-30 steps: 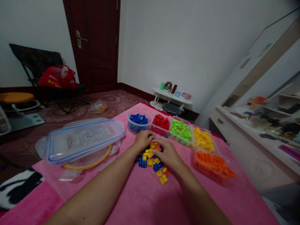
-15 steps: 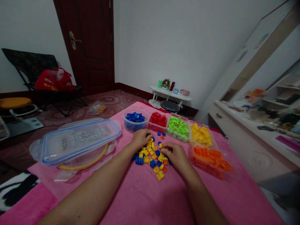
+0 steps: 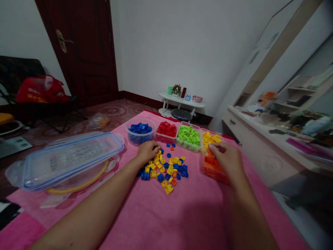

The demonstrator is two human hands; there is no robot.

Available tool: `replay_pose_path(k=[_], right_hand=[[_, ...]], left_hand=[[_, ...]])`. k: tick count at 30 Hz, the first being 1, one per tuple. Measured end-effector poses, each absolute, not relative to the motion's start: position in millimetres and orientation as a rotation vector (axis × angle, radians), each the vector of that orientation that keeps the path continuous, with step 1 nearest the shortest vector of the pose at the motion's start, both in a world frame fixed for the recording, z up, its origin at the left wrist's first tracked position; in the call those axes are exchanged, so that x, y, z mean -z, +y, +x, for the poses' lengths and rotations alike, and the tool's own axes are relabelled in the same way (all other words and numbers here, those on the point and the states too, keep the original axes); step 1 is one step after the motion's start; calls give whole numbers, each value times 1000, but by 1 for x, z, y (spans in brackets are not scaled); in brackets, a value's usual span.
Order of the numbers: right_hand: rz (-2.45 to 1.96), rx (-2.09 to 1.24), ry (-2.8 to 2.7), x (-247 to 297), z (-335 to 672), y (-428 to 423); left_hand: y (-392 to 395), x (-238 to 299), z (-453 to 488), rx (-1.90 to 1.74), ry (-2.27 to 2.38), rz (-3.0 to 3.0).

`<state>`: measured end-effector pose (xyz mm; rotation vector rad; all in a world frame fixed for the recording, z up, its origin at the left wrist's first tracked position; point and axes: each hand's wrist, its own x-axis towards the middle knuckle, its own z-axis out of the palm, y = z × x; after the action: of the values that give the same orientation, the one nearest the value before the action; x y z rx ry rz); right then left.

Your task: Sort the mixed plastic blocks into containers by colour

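Toy bricks in yellow, blue and orange lie in a loose heap on the pink cloth, with a few blue discs set slightly apart on its far side. From my end of the feed, I have the left hand at the heap's left edge, fingers curled; I cannot tell whether they have hold of anything. My right hand is over the orange box, thumb and fingers nearly together, an orange bit showing at the tips; I cannot make out whether it is gripped or lies in the box. Beyond the heap I see a round tub of blue bricks, then a red box, a green box and a yellow box, named for the bricks inside. Clear lids are stacked to the left. Farther out I get a low white table by the wall, a dark red door and a red bag on a folding chair
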<state>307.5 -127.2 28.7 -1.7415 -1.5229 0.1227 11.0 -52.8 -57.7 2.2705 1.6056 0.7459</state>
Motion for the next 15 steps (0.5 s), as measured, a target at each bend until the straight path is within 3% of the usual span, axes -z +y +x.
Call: replay_pose_path(k=[6,11,15], right_hand=[[-1978,164,-1557,-28,313,-128],[-1608,-199,-1867,-10,243,-128],[-1477,-242,-2034,18,204,-122]], left_hand=[[-54,57,11,-766,1578,2290],[-55,56,11,-736,1619,2280],[-54,57,10,-758,1599,2299]])
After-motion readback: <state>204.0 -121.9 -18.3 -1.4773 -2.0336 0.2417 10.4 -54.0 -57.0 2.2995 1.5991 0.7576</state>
